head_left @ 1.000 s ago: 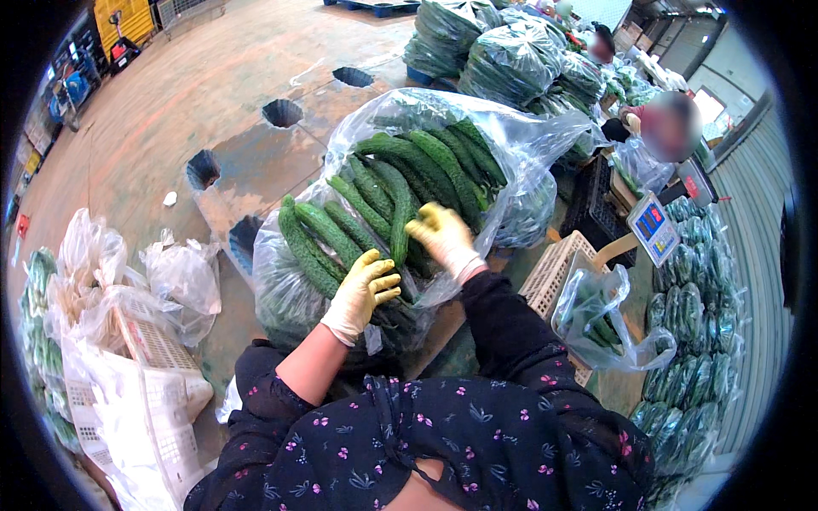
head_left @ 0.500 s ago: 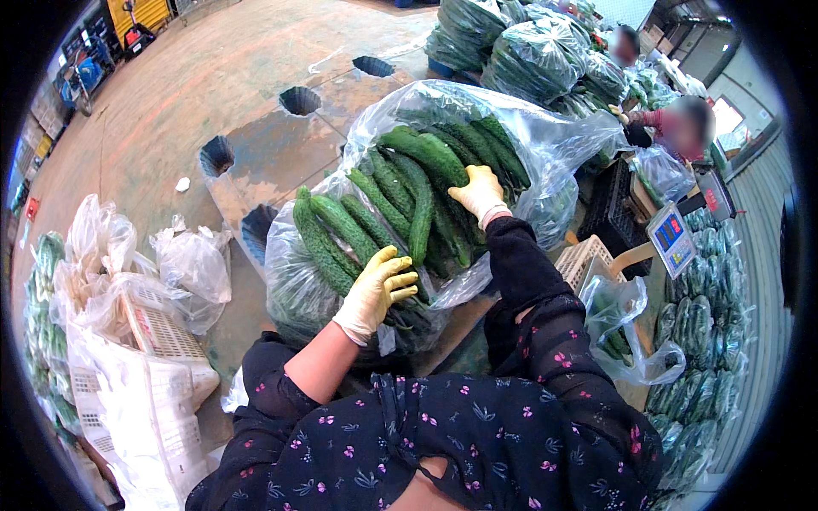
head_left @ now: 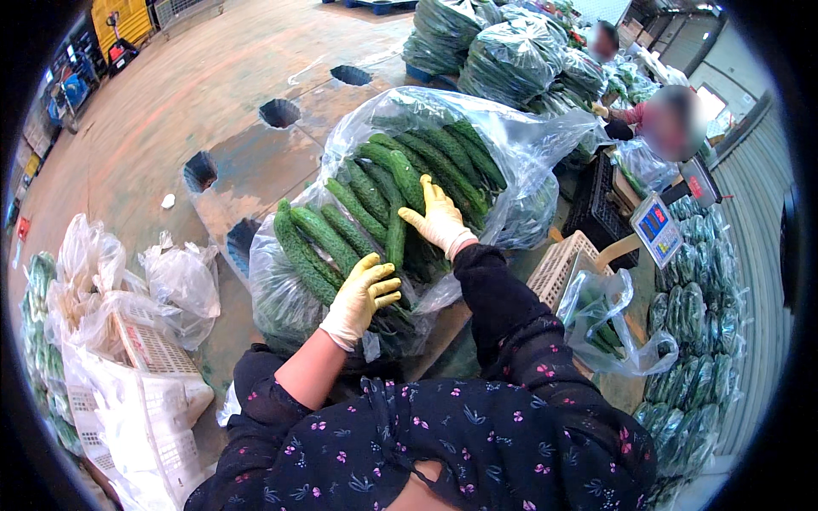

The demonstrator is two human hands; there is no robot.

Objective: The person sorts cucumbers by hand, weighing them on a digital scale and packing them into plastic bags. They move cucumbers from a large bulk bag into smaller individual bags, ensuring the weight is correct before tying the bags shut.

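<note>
A large clear plastic bag (head_left: 520,166) lies spread open in front of me, with several long green cucumbers (head_left: 328,237) in rows inside it. Thin pale gloves with yellowed fingers cover both hands. My left hand (head_left: 362,300) rests on the near ends of the cucumbers at the left, its fingers stretched and slightly apart. Farther back and to the right, my right hand (head_left: 438,220) lies spread against a cucumber (head_left: 407,180) in the middle of the pile. Neither hand is wrapped round a cucumber. The right palm's underside is hidden.
Filled bags of cucumbers (head_left: 511,60) are heaped at the back right, near a co-worker (head_left: 626,119). A scale display (head_left: 656,230), a black crate (head_left: 596,209) and a beige crate (head_left: 558,268) stand right. Bagged cucumbers (head_left: 686,375) line the right wall. Crates with plastic (head_left: 153,341) stand left.
My right hand has moved left and nearer to me, its fingers now spread. The cucumber by it appears shifted left. My left hand stays at nearly the same place on the pile.
</note>
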